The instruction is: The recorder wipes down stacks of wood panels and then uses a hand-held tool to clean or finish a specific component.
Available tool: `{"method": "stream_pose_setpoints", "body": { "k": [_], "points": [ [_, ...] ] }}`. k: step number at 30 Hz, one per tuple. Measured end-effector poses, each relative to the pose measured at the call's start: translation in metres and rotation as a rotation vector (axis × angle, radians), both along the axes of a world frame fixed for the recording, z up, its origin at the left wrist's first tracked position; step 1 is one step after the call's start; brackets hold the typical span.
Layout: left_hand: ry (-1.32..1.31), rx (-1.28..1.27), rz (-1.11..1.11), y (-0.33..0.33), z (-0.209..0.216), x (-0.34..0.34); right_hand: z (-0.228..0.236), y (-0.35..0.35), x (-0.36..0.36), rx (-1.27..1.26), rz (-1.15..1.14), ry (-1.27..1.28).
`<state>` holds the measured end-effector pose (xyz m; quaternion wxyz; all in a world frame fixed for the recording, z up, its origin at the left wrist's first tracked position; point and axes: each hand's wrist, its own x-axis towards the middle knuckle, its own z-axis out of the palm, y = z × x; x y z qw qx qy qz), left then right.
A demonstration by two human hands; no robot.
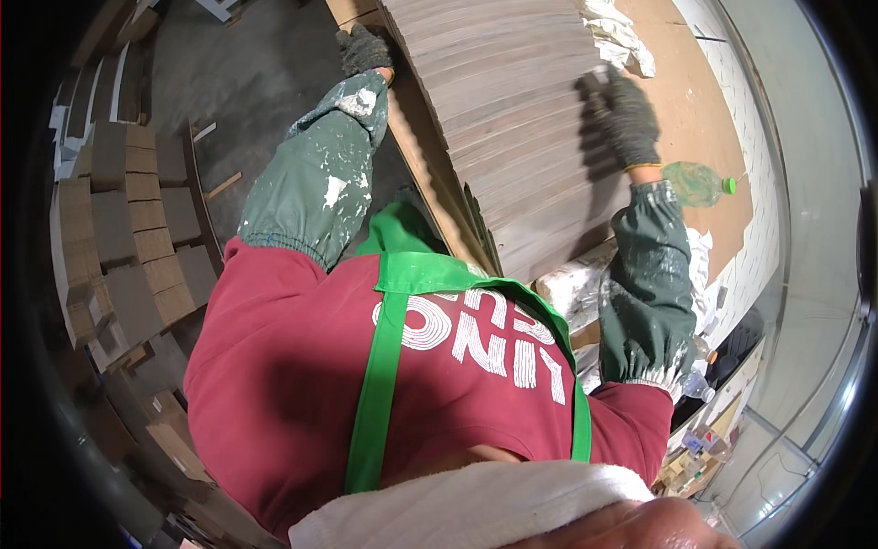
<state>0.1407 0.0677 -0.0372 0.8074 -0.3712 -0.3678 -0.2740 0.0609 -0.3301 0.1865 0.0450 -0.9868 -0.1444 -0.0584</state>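
A row of grey-brown wooden strips (pixel 517 110), laid side by side with uneven ends, covers the work surface in front of me. My left hand (pixel 366 53), in a dark grey knit glove, is at the far left beside the strips, by a light wooden edge (pixel 421 146). Its fingers look curled, and what they grip, if anything, is hidden. Over the right ends of the strips is my right hand (pixel 626 119), gloved alike, casting a shadow on the wood. Its fingers are bent together around a small pale thing that I cannot make out.
Right of the strips is a brown board (pixel 681 87) with a crumpled white cloth (pixel 622 37) and a greenish plastic bottle (pixel 697 185) with a green cap lying on it. Stacked boards and blocks (pixel 146 215) stand at the left, beyond a grey floor (pixel 242 91).
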Motion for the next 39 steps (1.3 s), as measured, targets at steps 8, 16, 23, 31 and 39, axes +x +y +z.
{"method": "stream_pose_setpoints", "body": {
  "k": [8,16,23,31,39],
  "points": [
    [0.052,-0.125,-0.007,-0.002,-0.018,0.003,-0.004,-0.028,0.058,-0.044,-0.192,0.079],
    [0.191,0.131,0.054,0.028,-0.038,0.007,-0.012,-0.036,0.055,-0.054,-0.094,0.016],
    [0.137,-0.028,0.051,0.005,-0.015,0.006,-0.006,-0.026,0.061,-0.036,0.270,-0.137],
    [0.137,0.145,0.048,0.021,-0.017,-0.006,-0.003,-0.059,0.093,-0.092,0.018,-0.049],
    [-0.004,-0.143,-0.079,-0.004,-0.009,-0.008,0.007,-0.052,0.085,-0.257,-0.055,0.027]
  ]
}}
